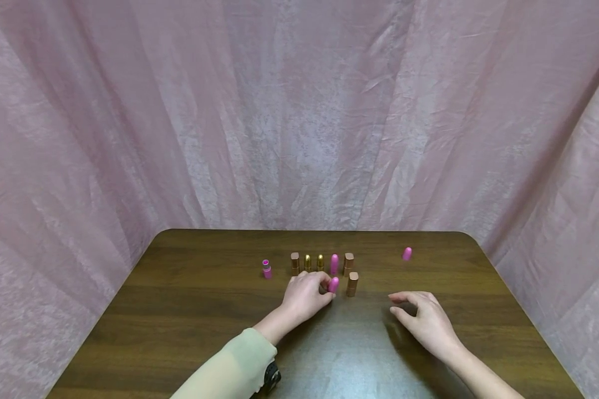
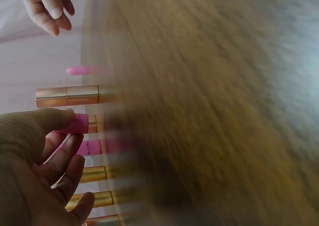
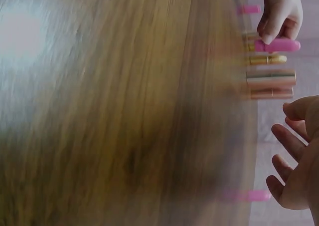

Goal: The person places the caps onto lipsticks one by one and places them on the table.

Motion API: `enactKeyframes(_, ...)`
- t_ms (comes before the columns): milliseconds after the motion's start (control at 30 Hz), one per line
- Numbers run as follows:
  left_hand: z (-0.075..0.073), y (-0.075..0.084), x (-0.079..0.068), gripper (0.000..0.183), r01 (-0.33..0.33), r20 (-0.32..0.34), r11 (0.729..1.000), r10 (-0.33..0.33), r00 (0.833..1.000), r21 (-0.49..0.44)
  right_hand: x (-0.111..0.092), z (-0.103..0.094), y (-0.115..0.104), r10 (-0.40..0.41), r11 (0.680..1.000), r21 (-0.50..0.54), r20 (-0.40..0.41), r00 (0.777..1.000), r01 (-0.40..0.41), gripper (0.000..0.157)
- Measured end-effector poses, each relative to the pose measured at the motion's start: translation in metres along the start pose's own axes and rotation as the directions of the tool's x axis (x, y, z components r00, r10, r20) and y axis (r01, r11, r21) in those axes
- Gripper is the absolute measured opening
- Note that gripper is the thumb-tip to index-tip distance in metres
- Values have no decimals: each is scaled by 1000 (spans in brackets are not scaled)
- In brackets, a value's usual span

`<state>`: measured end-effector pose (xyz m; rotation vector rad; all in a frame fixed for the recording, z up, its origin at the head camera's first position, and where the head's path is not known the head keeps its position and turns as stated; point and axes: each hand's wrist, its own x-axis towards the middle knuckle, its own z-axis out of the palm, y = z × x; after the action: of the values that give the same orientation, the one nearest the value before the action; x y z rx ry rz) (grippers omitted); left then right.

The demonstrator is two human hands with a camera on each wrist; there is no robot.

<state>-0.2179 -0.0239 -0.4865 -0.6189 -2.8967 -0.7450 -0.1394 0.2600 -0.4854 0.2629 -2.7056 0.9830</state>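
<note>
My left hand (image 1: 303,296) pinches a pink bullet-shaped lipstick (image 1: 334,285) between thumb and fingers, low over the table. Just right of it stands a rose-gold lipstick (image 1: 352,284). Behind them runs a row of upright tubes: a rose-gold one (image 1: 295,260), two gold bullet-shaped ones (image 1: 307,261), a pink one (image 1: 334,264) and another rose-gold one (image 1: 349,262). In the left wrist view, the thumb and index finger cover part of the held pink lipstick (image 2: 79,123). Holding nothing, my right hand (image 1: 426,321) hovers at the right, its fingers relaxed and apart.
An uncapped pink lipstick base (image 1: 267,270) stands left of the row. Far to the right is a rounded pink cap (image 1: 407,254). Everything stands on a brown wooden table (image 1: 204,299), with a pink curtain (image 1: 299,111) hanging behind its far edge.
</note>
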Motion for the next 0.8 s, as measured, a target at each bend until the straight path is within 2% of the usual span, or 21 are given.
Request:
enactKeyframes(200,7,4,7,19,20,0,1000,-20,1000,-5,0,-4,10,26,1000,-7,5,1000,-26,24)
enactKeyframes(500,14,6,12,21,55,23,998,-55,998,-4,0,-7,11,23,1000,-7,-18,1000,-23,23)
enactKeyframes(800,18,3,13,23,51,12,998,-51,999,-25,-1,-6,14,17,1000,-18,-29,999,-18,23)
